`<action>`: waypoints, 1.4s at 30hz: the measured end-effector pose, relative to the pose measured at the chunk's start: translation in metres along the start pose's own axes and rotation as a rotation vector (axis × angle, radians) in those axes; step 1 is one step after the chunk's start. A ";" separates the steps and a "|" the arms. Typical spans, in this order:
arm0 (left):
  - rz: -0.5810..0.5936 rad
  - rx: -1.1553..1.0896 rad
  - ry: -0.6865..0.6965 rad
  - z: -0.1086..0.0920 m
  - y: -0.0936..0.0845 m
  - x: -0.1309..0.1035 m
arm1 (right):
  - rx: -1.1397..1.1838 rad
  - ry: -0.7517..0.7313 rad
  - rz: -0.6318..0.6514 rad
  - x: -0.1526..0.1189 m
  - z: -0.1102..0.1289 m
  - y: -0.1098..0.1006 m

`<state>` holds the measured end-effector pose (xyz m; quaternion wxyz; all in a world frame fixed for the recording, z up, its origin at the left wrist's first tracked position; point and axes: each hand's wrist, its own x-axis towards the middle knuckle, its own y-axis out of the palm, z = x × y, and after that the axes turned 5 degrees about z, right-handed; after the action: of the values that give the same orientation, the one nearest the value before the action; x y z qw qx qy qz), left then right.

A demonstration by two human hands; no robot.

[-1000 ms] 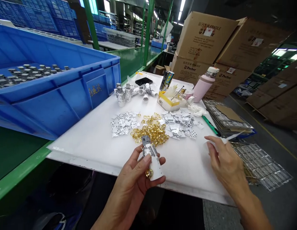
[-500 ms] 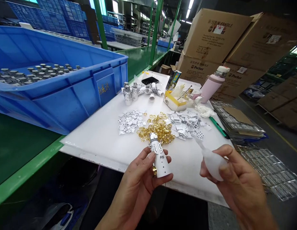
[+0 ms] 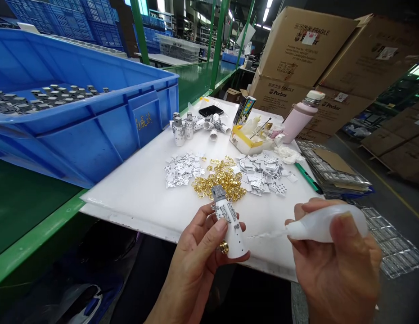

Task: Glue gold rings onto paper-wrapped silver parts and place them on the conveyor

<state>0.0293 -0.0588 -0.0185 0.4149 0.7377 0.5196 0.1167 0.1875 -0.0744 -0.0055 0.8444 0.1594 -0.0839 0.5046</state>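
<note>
My left hand [image 3: 204, 245] is closed around a white model tower [image 3: 233, 234] with a grey top and lattice details, tilted over the table's front edge. A gold ring part [image 3: 224, 247] shows beside its base, against my fingers. In my right hand [image 3: 340, 256] lies a translucent squeeze bottle [image 3: 322, 222], its thin clear nozzle pointing left at the tower, tip close to the tower's lower part. Whether the tip touches cannot be made out. Beyond the tower are a heap of gold rings [image 3: 223, 177] and piles of small white plates [image 3: 184, 169] on both sides.
On the white table [image 3: 138, 193] stand finished-looking white towers [image 3: 178, 130], a phone [image 3: 211, 111], a yellow-edged tray [image 3: 251, 144], a pink bottle [image 3: 300, 119] and a green-handled tool [image 3: 308, 178]. A blue bin [image 3: 118, 130] with grey parts is left; cartons [image 3: 304, 54] stand right.
The squeeze bottle has swung from upright-leaning to nearly level, its nozzle now pointing left at the tower. My left hand has turned the tower slightly and shifted it a little right.
</note>
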 end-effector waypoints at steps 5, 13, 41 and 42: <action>0.006 0.003 -0.014 0.002 0.000 0.000 | -0.079 -0.083 -0.055 -0.005 -0.001 0.005; -0.011 -0.005 -0.029 0.000 0.002 -0.001 | -0.181 -0.146 -0.099 -0.008 -0.003 0.006; -0.039 -0.049 -0.034 0.000 0.001 0.000 | -0.168 -0.171 -0.167 -0.010 0.002 0.012; -0.039 -0.050 -0.034 0.001 0.001 0.000 | -0.154 -0.189 -0.170 -0.010 0.003 0.012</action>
<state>0.0302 -0.0590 -0.0186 0.4439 0.7189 0.5237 0.1090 0.1725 -0.0787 -0.0041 0.8821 0.1477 -0.1877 0.4061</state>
